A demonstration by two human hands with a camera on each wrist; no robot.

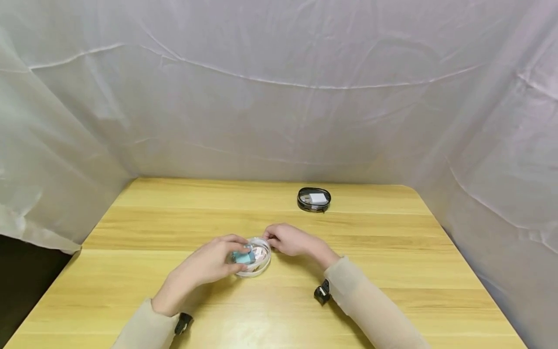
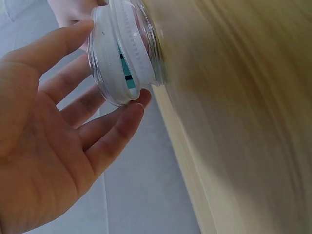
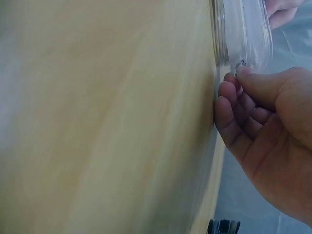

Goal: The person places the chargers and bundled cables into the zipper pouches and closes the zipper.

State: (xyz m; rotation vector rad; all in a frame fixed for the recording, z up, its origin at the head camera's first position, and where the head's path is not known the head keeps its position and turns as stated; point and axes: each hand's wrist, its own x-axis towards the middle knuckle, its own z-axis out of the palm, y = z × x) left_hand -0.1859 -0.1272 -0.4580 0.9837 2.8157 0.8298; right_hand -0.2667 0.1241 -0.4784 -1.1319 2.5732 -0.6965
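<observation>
A small round clear zip pouch point(image 1: 260, 268) with white trim lies on the table in front of me. Inside it are a teal block-like item point(image 1: 244, 257) and something white and pinkish, partly covered by fingers. My left hand point(image 1: 213, 259) holds the pouch from the left, thumb and fingers spread around its rim. In the left wrist view, the zipper gapes along the side of the pouch point(image 2: 105, 53), and teal shows through. At the pouch's right edge, my right hand point(image 1: 287, 240) pinches the small metal zipper pull point(image 3: 240, 64) between thumb and forefinger.
Farther back, right of centre, sits a black-rimmed clear pouch point(image 1: 314, 207) with a white plug-like block inside. The wooden table point(image 1: 370, 271) is bordered by pale hanging sheets point(image 1: 279, 131) at the back and sides. A black camera is strapped on each wrist.
</observation>
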